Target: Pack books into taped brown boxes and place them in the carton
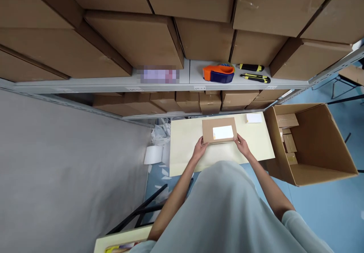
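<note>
Box [218, 122] with a white label [223, 132] is by the middle of the surface's [184, 146] far edge. The left hand [200, 148] and right hand [241, 145] have fingers [205, 144] clamped on its near corners. It looks light and stiff; both ends seem good to hold.

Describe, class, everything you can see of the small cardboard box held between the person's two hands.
The cardboard box is brown, rectangular and looks shut, its broad face turned up. On that face lies a white label, with orange at its left end; any print is too small to read. The left hand holds the near left corner, the right hand the near right one. It is over the pale table; whether it rests there or is slightly raised, I cannot tell.
</note>
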The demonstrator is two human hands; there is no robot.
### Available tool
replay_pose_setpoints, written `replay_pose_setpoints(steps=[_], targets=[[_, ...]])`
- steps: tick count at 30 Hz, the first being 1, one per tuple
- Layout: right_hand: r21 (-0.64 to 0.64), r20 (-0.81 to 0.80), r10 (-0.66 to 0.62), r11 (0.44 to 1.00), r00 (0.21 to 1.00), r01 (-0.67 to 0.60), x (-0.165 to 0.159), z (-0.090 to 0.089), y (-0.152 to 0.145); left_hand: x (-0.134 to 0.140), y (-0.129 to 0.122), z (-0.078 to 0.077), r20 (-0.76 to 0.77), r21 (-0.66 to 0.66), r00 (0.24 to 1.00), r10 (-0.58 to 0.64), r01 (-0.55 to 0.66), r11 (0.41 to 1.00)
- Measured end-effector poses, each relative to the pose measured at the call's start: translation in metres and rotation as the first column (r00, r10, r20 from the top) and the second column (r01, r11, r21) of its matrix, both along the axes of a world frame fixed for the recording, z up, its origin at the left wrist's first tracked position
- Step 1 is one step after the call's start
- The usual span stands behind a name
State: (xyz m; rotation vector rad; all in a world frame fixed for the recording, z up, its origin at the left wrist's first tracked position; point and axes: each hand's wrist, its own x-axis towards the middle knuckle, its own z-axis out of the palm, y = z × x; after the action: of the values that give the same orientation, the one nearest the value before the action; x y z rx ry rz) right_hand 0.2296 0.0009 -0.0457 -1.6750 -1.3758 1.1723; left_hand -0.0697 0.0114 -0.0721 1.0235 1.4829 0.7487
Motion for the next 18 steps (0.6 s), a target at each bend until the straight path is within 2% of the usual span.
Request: replay_pose_setpoints(steps=[2,4,7,10,12,14,16,18], targets=[[-0.034,0.052,0.001,0.999,0.999,0.001,0.001,-0.005,-0.002,-0.002,-0.001,-0.003,-0.042,-0.023,0.999,-0.003,0.002,1.000],[-0.025,0.154,-0.005,1.000,0.988,0.009,0.003,-0.005,0.004,-0.006,0.005,-0.002,-0.153,-0.025,0.988,0.022,-0.026,0.999],[0.105,0.344,-0.008,0.994,0.939,-0.030,0.007,0.012,0.037,-0.012,0.032,0.017,-0.272,0.133,0.957,0.105,-0.071,0.989],[0.302,0.425,0.026,0.939,0.905,-0.168,0.005,0.060,0.094,-0.009,0.079,0.063,-0.330,0.366,0.935,0.125,0.005,0.930],[0.431,0.471,0.012,0.869,0.882,-0.242,-0.003,0.103,0.139,0.001,0.116,0.104,-0.382,0.504,0.915,0.126,0.092,0.859],[0.529,0.510,0.020,0.782,0.860,-0.331,-0.016,0.148,0.184,0.016,0.154,0.146,-0.432,0.621,0.891,0.137,0.184,0.762],[0.579,0.569,0.017,0.702,0.822,-0.415,-0.031,0.185,0.225,0.034,0.190,0.182,-0.486,0.703,0.859,0.160,0.275,0.656],[0.555,0.649,0.030,0.665,0.761,-0.500,-0.046,0.210,0.260,0.051,0.219,0.207,-0.541,0.730,0.820,0.186,0.348,0.589]])
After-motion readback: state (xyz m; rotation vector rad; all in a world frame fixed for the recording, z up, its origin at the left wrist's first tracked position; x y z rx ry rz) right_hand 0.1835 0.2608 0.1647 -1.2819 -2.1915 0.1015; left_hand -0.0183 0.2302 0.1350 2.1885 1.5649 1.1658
